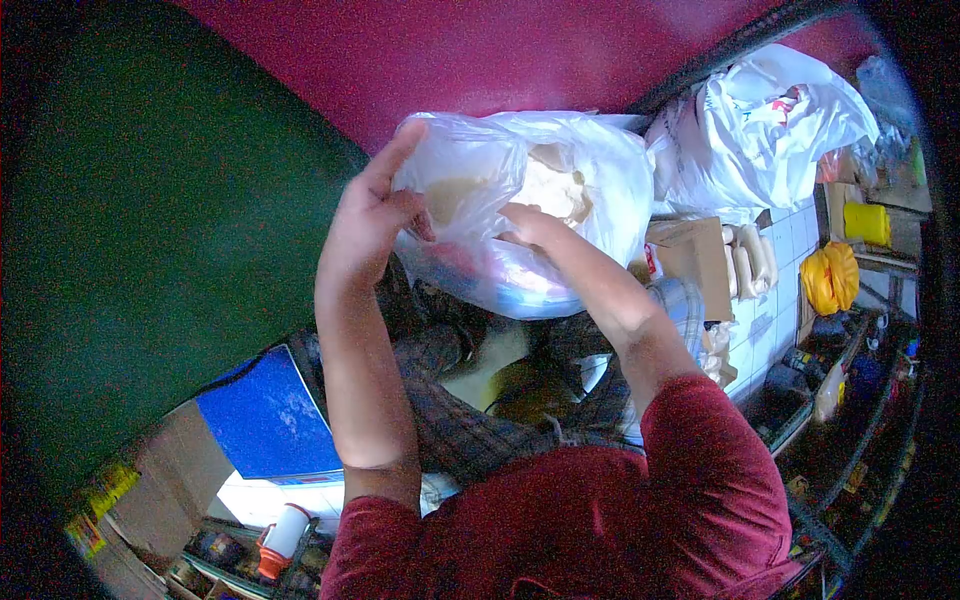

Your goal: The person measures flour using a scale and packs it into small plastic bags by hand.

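A large translucent plastic bag (610, 150) stands open in front of me, with a pale, powdery or lumpy substance (553, 190) showing inside. At its left edge is my left hand (378, 205), index finger stretched out along the plastic and the other fingers curled inward at the rim. My right hand (532, 228) reaches over the bag's near side, its fingers at the opening beside the pale contents. Whether those fingers pinch the plastic is hard to make out. Coloured print shows through the lower part of the bag.
Right of the bag lies another full white plastic bag (755, 130), with a cardboard box (697, 265) and white packets (750, 262) below it. A yellow bundle (829, 278) and dark shelves (850, 430) are farther right. Lower left are a blue panel (268, 415) and a white-and-orange container (284, 540).
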Tool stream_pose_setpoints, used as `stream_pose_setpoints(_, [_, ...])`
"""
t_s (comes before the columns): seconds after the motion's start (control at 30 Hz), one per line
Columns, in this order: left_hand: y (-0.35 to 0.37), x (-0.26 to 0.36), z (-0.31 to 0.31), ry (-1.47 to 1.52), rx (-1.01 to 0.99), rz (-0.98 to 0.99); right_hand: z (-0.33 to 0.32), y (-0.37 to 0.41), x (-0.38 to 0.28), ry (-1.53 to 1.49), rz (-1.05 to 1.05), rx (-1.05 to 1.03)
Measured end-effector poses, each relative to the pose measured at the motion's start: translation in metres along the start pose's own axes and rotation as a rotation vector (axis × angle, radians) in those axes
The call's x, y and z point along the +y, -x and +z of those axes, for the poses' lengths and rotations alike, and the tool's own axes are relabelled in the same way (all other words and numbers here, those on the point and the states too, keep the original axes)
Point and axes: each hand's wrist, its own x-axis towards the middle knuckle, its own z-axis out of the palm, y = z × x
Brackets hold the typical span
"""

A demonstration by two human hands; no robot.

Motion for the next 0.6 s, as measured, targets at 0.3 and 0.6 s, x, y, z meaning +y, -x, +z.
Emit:
stream_pose_setpoints(0.3, [0.023,0.029,-0.006,0.405,-0.196,0.119,-0.067,0.073,0.038,-0.173,0.033,0.131])
stream_pose_setpoints(0.6, [0.022,0.011,0.007,0.035,-0.101,-0.042,-0.158,0.169,0.015,-0.291,-0.014,0.243])
